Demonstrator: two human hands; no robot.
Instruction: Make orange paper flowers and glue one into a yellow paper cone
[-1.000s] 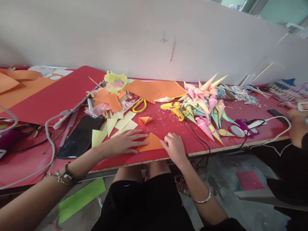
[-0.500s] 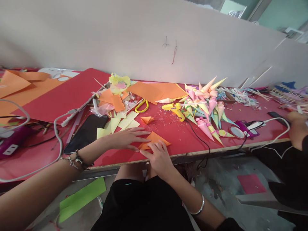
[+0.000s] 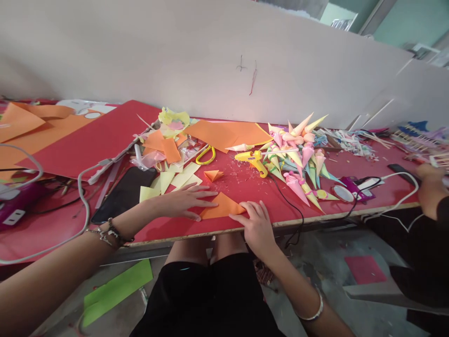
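An orange paper triangle point(image 3: 221, 207) lies flat near the front edge of the red table point(image 3: 189, 226). Its left part is under the spread fingertips of my left hand point(image 3: 184, 202), which is open. At the triangle's right corner, my right hand point(image 3: 257, 224) has its thumb and fingertips close together on the paper. Just behind the triangle sits a small folded orange piece point(image 3: 213, 175). Pale yellow paper pieces point(image 3: 182, 175) lie beside my left hand. A yellow glue gun point(image 3: 254, 160) rests behind my right hand.
Colourful paper cones point(image 3: 298, 150) are heaped right of the glue gun. Yellow-handled scissors point(image 3: 206, 156), orange sheets point(image 3: 231, 134) and a black phone point(image 3: 124, 194) lie on the table. A cable crosses the front edge. Another person's hand point(image 3: 430, 180) is at far right.
My right hand has moved right, from the middle of the lower edge of the orange triangle to its right corner. My left hand stays on the left part.
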